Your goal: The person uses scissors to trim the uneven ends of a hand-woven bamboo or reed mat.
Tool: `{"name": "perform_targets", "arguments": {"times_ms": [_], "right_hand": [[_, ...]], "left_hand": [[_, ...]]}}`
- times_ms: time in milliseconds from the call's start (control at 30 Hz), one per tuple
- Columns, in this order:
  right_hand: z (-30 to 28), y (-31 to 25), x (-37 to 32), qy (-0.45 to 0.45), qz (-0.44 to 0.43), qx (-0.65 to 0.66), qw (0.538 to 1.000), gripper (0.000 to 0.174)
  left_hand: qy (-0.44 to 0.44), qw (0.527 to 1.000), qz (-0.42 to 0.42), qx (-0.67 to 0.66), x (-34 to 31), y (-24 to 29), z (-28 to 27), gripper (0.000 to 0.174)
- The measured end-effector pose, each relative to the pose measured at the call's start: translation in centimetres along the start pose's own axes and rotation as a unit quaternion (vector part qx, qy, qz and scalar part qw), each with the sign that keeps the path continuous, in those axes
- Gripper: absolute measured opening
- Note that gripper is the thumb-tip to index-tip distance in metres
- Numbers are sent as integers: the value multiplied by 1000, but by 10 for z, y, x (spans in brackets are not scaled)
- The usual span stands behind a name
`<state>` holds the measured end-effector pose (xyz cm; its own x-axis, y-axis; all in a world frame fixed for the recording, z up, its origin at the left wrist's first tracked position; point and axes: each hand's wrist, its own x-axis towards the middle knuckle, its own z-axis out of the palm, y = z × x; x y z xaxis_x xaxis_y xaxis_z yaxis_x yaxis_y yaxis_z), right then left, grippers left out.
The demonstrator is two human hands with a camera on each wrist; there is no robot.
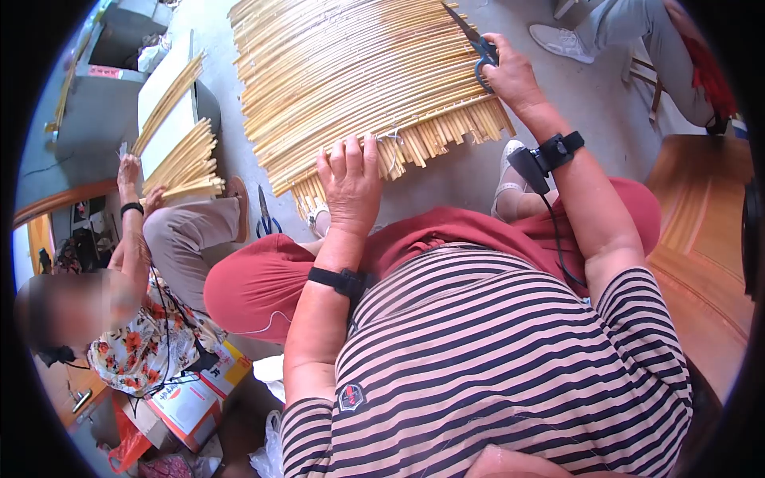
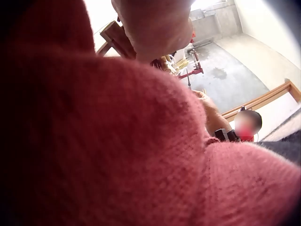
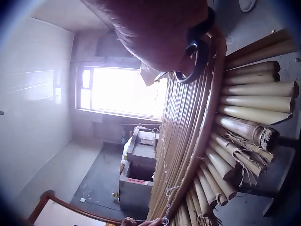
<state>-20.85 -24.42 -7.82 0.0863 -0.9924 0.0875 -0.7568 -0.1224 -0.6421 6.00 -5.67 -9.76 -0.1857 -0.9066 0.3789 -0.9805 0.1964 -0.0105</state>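
Note:
A mat of thin yellow stalks [image 1: 351,72] lies in front of the person, tied along its near edge, where a white string [image 1: 392,143] shows. The left hand [image 1: 353,179] rests on that edge toward the left, fingers extended over the stalks; in the left wrist view only part of this hand [image 2: 155,28] shows. At the mat's right side the right hand [image 1: 512,76] holds dark scissors [image 1: 483,52] by the handles, blades apart and pointing away. The right wrist view has the right hand [image 3: 150,33], a scissor handle [image 3: 200,59] and uneven stalk ends [image 3: 261,96].
Another person's hand [image 1: 129,171] is at the left, beside loose stalks [image 1: 187,163] on a white board [image 1: 171,111]. Blue-handled pliers or scissors [image 1: 266,219] lie on the floor. A third person's shoe [image 1: 560,41] is at the upper right. A wooden panel [image 1: 701,215] stands right.

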Motion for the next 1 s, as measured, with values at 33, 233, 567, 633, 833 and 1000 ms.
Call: {"name": "perform_targets", "arguments": {"times_ms": [33,233,567,633,833,1000], "right_hand": [[0,2,0,2,2,14,1000,50],[-47,12,34,26,57,322,945,48],[-87,-47,19,120,30,522,844,46],[-81,-55,13,95,26,496,862,45],[-68,-63,13,26,-12,488,872,46],[-65,-78,9,-23,-48,454,889,52]], "left_hand": [[-1,1000,6,-1,2,-1,-1,42],[98,995,8,-4,40,-15,-43,37],[182,962,-143,-144,127,-102,-112,12],[194,948,-193,-163,140,-127,-127,12],[299,792,-311,-432,156,-194,-161,15],[349,716,-307,-521,142,-210,-176,17]]}}
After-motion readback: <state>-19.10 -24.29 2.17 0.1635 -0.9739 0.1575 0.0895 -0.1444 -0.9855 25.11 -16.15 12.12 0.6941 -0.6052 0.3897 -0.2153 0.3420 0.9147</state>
